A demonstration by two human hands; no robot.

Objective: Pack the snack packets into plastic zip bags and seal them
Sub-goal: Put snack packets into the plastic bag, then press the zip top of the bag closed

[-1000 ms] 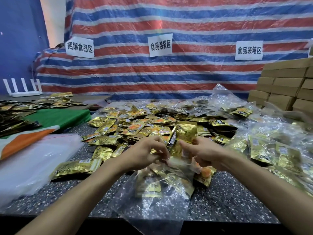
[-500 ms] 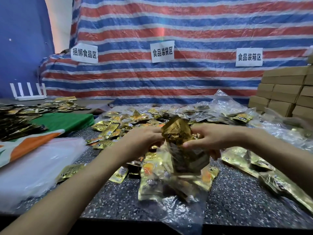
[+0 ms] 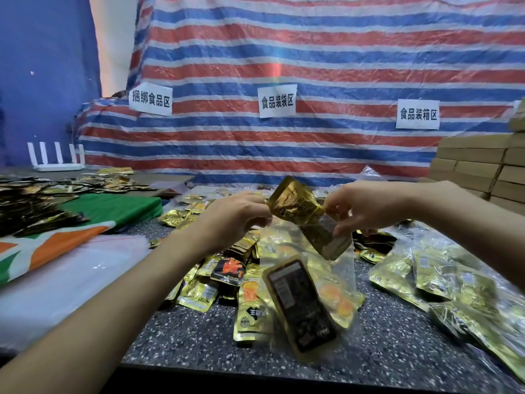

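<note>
A clear plastic zip bag (image 3: 329, 282) hangs in the air in front of me, held at its mouth by both hands. My left hand (image 3: 233, 220) pinches the left side of the mouth. My right hand (image 3: 366, 209) pinches the right side. A gold snack packet (image 3: 295, 203) sticks up out of the bag's mouth between my hands. Lower inside the bag lie a dark packet (image 3: 301, 302) and gold ones. Loose gold snack packets (image 3: 204, 291) are heaped on the speckled table (image 3: 199, 336) under the bag.
Filled zip bags (image 3: 454, 285) lie at the right. Empty clear bags (image 3: 62, 280) are stacked at the left beside a green and orange cloth (image 3: 93, 220). Cardboard boxes (image 3: 483, 166) are piled at the far right. A striped tarp (image 3: 284, 66) hangs behind.
Both hands have lifted the bag off the table and higher. The gold packet still stands in the mouth, and the packets inside have slid to the bag's bottom.
</note>
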